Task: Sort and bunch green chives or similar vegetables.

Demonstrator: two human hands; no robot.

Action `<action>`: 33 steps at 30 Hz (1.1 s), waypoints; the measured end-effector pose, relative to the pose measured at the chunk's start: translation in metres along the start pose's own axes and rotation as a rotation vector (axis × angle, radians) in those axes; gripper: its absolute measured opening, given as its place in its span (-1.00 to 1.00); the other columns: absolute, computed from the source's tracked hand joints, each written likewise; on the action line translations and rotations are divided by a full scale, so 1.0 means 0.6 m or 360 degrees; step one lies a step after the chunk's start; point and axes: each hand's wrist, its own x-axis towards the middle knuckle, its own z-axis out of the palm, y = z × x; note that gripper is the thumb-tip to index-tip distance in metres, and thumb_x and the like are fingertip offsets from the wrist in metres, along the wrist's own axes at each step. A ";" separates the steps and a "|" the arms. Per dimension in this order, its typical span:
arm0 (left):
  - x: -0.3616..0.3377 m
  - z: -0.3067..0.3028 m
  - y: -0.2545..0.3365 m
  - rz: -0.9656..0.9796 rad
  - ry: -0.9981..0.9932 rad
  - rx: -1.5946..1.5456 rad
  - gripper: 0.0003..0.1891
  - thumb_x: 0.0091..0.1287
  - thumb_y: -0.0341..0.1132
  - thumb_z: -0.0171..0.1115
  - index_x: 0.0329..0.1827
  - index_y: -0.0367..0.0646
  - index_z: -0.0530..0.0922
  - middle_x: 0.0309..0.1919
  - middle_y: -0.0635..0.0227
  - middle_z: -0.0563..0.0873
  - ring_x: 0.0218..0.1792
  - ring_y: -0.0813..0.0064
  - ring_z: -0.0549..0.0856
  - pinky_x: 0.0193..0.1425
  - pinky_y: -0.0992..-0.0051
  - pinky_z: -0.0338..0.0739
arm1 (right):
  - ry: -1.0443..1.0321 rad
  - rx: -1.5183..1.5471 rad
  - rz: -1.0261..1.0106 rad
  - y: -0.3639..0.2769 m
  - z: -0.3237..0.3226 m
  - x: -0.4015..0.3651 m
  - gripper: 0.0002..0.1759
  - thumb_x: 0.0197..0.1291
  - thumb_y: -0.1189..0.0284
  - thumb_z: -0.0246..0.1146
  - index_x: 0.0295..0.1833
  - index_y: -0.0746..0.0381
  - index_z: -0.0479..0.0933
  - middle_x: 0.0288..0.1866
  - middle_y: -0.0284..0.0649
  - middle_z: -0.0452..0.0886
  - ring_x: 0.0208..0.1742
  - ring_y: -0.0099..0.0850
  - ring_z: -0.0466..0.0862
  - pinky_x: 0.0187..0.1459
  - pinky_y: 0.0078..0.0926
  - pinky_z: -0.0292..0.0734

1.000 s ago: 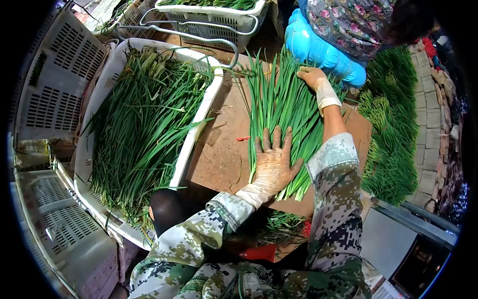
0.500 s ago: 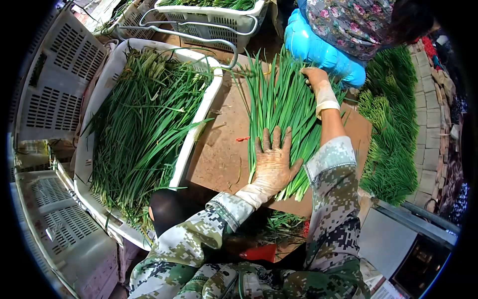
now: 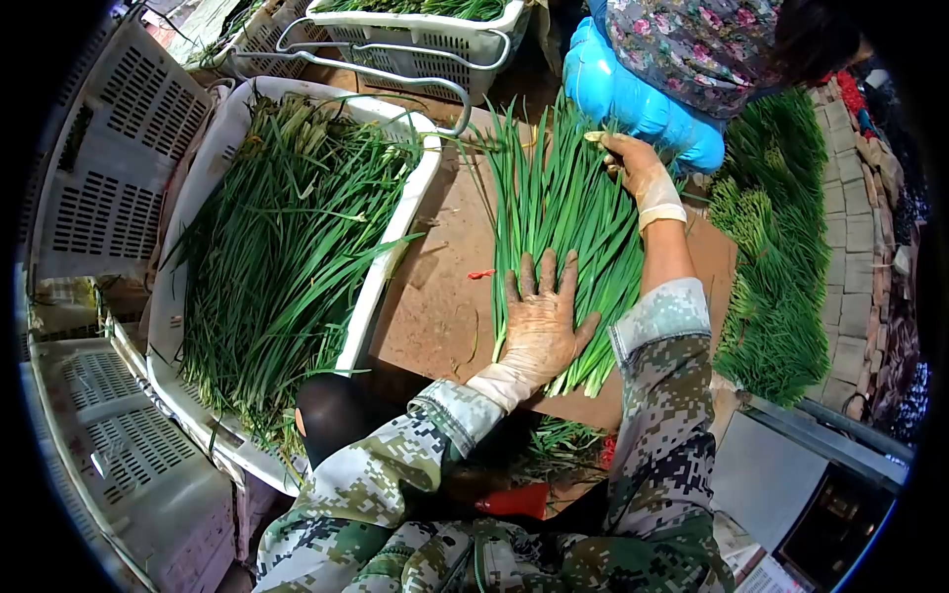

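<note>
A loose spread of long green garlic chives (image 3: 563,217) lies on a brown board (image 3: 435,306), pale stem ends toward me. My left hand (image 3: 542,326), in a soiled thin glove, presses flat on the stems with fingers spread. Over the far leafy end, my right hand (image 3: 641,173), also gloved, is closed with thumb and fingers pinched together. A short yellowish leaf (image 3: 595,136) sticks out from its fingertips. A bit of red string (image 3: 480,274) rests on the board left of the chives.
A white crate (image 3: 351,346) heaped with chives stands to the left. Neatly laid chives (image 3: 776,257) line the right side, beside a grey-topped box (image 3: 766,474). A co-worker in a floral top (image 3: 692,49) and blue sleeve (image 3: 633,94) is at the far side.
My right hand has lifted slightly off the leaves and turned, with a yellowish leaf now showing in its fingertips. My left hand stays flat on the chives.
</note>
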 end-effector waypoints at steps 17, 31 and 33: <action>0.001 -0.005 0.003 0.0007 -0.0004 0.0004 -0.12 0.22 0.05 0.24 0.52 -0.15 0.08 0.36 -0.09 0.24 0.34 -0.25 0.22 0.40 -0.16 0.03 | -0.0204 0.0032 -0.0014 0.008 -0.006 -0.002 -0.82 0.33 0.50 0.17 -0.06 0.34 0.60 -0.28 -0.26 0.66 -0.40 -0.52 0.64 -0.47 -0.58 0.50; -0.001 0.002 0.002 -0.0006 -0.0037 0.0047 -0.13 0.25 0.08 0.20 0.53 -0.13 0.06 0.37 -0.09 0.22 0.37 -0.25 0.17 0.40 -0.17 0.00 | -0.0073 0.0257 -0.0060 0.016 -0.013 -0.014 -0.78 0.34 0.48 0.18 -0.03 0.42 0.58 -0.22 -0.17 0.67 -0.38 -0.46 0.66 -0.47 -0.62 0.56; -0.001 0.001 0.002 -0.0003 -0.0045 0.0024 -0.14 0.25 0.07 0.20 0.52 -0.15 0.07 0.36 -0.09 0.22 0.37 -0.25 0.17 0.41 -0.15 0.00 | -0.0220 0.0268 -0.0016 0.019 -0.020 -0.007 -0.77 0.34 0.47 0.18 -0.04 0.43 0.57 -0.24 -0.15 0.66 -0.40 -0.44 0.65 -0.47 -0.59 0.58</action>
